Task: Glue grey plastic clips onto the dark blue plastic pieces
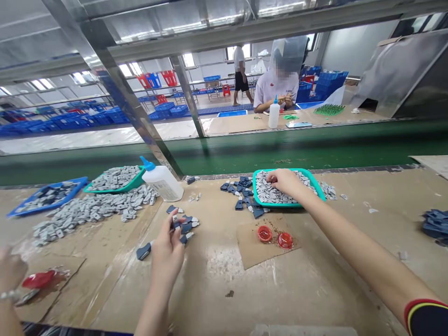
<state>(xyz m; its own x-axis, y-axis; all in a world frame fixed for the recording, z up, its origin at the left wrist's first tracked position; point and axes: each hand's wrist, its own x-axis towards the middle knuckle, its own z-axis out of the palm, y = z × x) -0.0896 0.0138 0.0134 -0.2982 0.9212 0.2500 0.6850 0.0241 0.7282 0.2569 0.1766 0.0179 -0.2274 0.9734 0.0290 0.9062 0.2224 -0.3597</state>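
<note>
My left hand is raised over the cardboard-covered bench, its thumb and fingers closed round a small dark grey plastic piece that is partly hidden. More dark grey pieces with light tips lie just behind it. My right hand reaches into a teal tray of small light grey plastic pieces. Its fingers are bent together among the pieces; whatever is between them is hidden. Loose dark grey pieces lie along the tray's left side. Two red cups of liquid stand on a cardboard scrap.
A white bottle with a blue nozzle leans behind my left hand. Left of it are a heap of light grey pieces, another teal tray and a blue tray. A neighbour's hand works at left. A green belt runs behind.
</note>
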